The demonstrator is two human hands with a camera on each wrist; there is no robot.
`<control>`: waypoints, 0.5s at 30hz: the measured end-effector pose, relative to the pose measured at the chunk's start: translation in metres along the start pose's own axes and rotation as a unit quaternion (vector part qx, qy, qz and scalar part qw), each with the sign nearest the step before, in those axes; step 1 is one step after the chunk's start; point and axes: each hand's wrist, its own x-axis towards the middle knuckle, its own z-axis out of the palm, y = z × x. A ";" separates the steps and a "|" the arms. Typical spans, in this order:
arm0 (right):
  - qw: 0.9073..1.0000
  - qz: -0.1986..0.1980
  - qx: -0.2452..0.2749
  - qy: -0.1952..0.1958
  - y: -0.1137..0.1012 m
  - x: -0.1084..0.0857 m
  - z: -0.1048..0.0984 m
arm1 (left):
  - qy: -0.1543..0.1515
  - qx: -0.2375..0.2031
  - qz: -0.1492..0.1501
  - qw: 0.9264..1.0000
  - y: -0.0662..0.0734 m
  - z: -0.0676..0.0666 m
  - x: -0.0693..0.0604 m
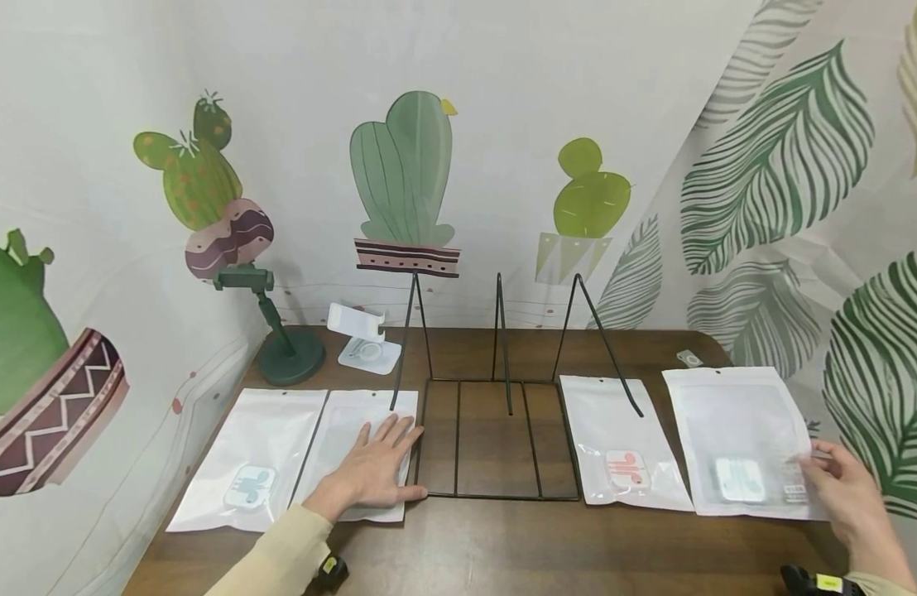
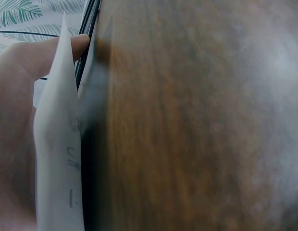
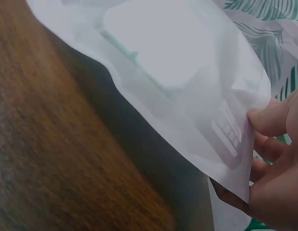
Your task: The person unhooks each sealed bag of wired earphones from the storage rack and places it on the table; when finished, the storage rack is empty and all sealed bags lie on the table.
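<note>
My left hand (image 1: 372, 468) lies spread on a white zip pouch (image 1: 357, 401), fingers straight, its thumb beside the front left of a black wire rack (image 1: 503, 498). In the left wrist view, the pouch's edge (image 2: 57, 159) stands in front of part of the hand. At the far right, my right hand (image 1: 846, 492) pinches the right edge of another white pouch (image 1: 727, 414), whose front is see-through. Inside it shows a square case (image 1: 740, 480) with a pale blue earphone print. In the right wrist view, thumb and fingers (image 3: 271, 118) hold the pouch's lifted corner.
A white pouch (image 1: 268, 430) with a blue earphone case lies far left; one with a red print (image 1: 607, 422) lies right of the rack. Behind are a green phone stand (image 1: 290, 356), a white stand (image 1: 369, 354) and a small white item (image 1: 689, 358). The rack's prongs rise mid-table.
</note>
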 end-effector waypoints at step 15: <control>1.000 0.005 -0.027 0.009 -0.004 0.001 0.009 | -0.005 0.002 -0.003 1.000 0.000 0.000 0.000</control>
